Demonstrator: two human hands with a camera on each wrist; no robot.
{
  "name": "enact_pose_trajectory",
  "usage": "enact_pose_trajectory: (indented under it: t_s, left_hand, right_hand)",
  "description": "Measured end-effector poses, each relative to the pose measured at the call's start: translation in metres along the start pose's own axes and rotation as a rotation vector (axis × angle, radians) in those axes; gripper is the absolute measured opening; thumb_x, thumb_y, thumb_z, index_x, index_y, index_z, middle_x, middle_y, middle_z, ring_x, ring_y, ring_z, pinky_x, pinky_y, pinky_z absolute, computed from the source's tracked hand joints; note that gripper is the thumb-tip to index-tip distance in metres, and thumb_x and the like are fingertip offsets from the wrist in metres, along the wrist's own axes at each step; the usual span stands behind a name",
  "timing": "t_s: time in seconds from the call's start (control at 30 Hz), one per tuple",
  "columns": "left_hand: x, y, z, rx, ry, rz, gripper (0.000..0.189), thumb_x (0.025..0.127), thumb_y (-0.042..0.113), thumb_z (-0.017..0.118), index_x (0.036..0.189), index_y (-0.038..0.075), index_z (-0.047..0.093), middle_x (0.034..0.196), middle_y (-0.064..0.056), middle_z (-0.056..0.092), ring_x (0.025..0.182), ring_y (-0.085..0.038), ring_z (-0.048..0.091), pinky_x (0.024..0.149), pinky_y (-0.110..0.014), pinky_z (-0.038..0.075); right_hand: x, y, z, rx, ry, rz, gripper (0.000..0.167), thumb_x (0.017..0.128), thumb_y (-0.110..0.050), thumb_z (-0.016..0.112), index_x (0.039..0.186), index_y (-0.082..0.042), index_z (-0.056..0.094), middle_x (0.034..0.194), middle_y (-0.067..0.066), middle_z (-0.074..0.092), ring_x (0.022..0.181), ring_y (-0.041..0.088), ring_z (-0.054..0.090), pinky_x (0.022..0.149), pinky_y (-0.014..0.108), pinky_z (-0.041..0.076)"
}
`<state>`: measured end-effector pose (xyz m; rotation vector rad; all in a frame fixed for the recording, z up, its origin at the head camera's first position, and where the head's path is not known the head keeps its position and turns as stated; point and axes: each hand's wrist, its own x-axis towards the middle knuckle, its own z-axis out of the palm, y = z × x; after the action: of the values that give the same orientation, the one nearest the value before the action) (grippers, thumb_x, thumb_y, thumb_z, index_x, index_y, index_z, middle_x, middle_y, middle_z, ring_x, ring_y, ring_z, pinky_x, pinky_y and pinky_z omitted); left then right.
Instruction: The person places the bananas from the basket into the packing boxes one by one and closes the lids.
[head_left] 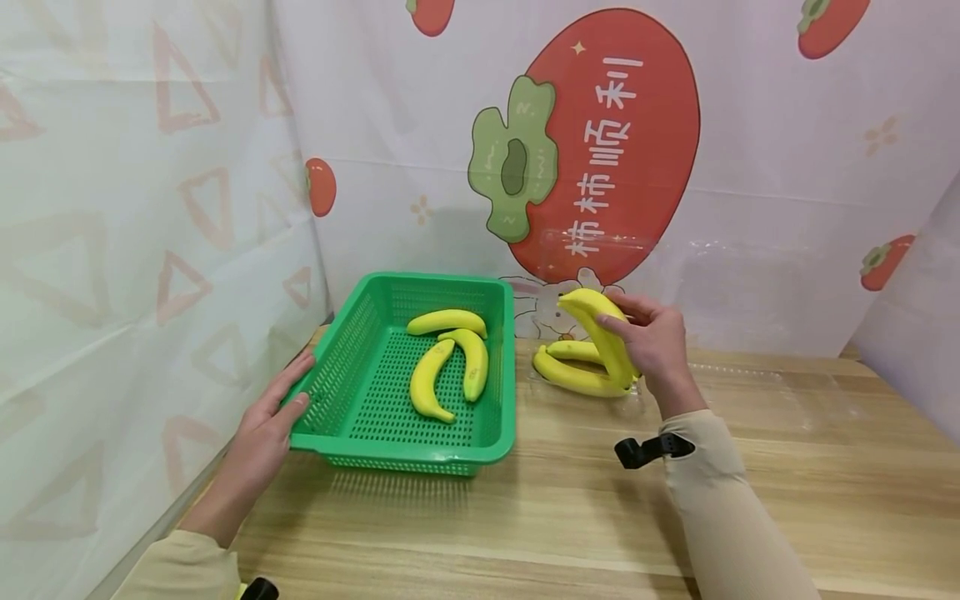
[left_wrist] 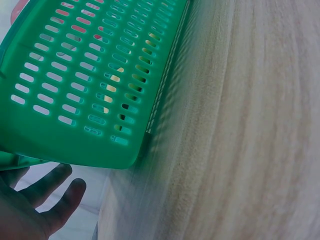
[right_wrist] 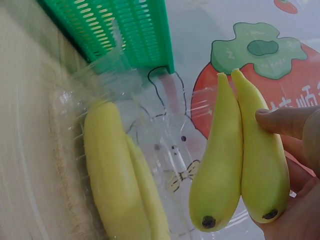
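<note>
My right hand (head_left: pixel 660 342) holds up a pair of yellow bananas (right_wrist: pixel 215 165) lying side by side, thumb across the nearer one, stems upward. Below it in the head view, two more bananas (head_left: pixel 573 379) lie in a clear plastic container (right_wrist: pixel 107 75). To the left stands a green perforated basket (head_left: pixel 498 446) with three bananas (head_left: pixel 431 383) on its floor. My left hand (head_left: pixel 258 425) grips the basket's left rim, thumb on the rim's inner side. In the left wrist view its fingers (left_wrist: pixel 62 200) show beneath the rim, outside the wall.
The clear plastic extends rightward over the wooden table (head_left: pixel 570 525), hard to see against the wood. A white printed cloth (head_left: pixel 390 108) hangs behind the table, and another cloth (head_left: pixel 97 275) closes off the left side near my left arm.
</note>
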<state>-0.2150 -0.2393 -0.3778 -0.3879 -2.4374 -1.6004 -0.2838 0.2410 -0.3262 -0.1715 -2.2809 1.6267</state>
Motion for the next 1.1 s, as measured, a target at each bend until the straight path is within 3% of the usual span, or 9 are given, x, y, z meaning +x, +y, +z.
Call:
enact_pose_trajectory:
  t_s: [0.13, 0.3, 0.6, 1.1]
  left_hand:
    - [0.000, -0.001, 0.000, -0.002, -0.002, -0.010, 0.054, 0.117, 0.024, 0.039, 0.168, 0.012, 0.031, 0.179, -0.007, 0.018, 0.164, -0.028, 0.012, 0.103, 0.006, 0.018]
    - [0.000, -0.002, 0.000, -0.007, -0.004, -0.013, 0.054, 0.117, 0.023, 0.040, 0.168, 0.011, 0.030, 0.179, -0.007, 0.018, 0.165, -0.029, 0.011, 0.108, 0.003, 0.018]
    - [0.000, 0.001, 0.000, -0.009, -0.009, -0.015, 0.054, 0.117, 0.024, 0.039, 0.169, 0.012, 0.030, 0.180, -0.006, 0.017, 0.165, -0.030, 0.010, 0.103, 0.006, 0.019]
    - [0.000, 0.000, -0.002, -0.021, -0.029, -0.025, 0.054, 0.117, 0.019, 0.038, 0.169, 0.008, 0.028, 0.180, -0.007, 0.015, 0.166, -0.033, 0.006, 0.110, 0.001, 0.017]
  right_hand:
    - [0.001, 0.005, 0.001, -0.073, -0.027, -0.010, 0.050, 0.098, -0.026, 0.079, 0.145, -0.014, 0.067, 0.148, 0.012, 0.066, 0.118, 0.018, 0.069, 0.082, 0.014, 0.057]
    - [0.003, 0.012, 0.002, -0.184, -0.089, -0.006, 0.048, 0.099, -0.023, 0.078, 0.145, -0.015, 0.068, 0.146, 0.015, 0.067, 0.129, 0.034, 0.066, 0.095, 0.027, 0.057]
    - [0.006, 0.023, 0.005, -0.295, -0.132, -0.001, 0.047, 0.100, -0.022, 0.076, 0.145, -0.015, 0.067, 0.149, 0.015, 0.065, 0.135, 0.036, 0.061, 0.112, 0.050, 0.051]
    - [0.008, 0.029, 0.006, -0.420, -0.201, 0.072, 0.042, 0.102, -0.024, 0.073, 0.143, -0.012, 0.069, 0.151, 0.019, 0.063, 0.142, 0.040, 0.053, 0.114, 0.052, 0.049]
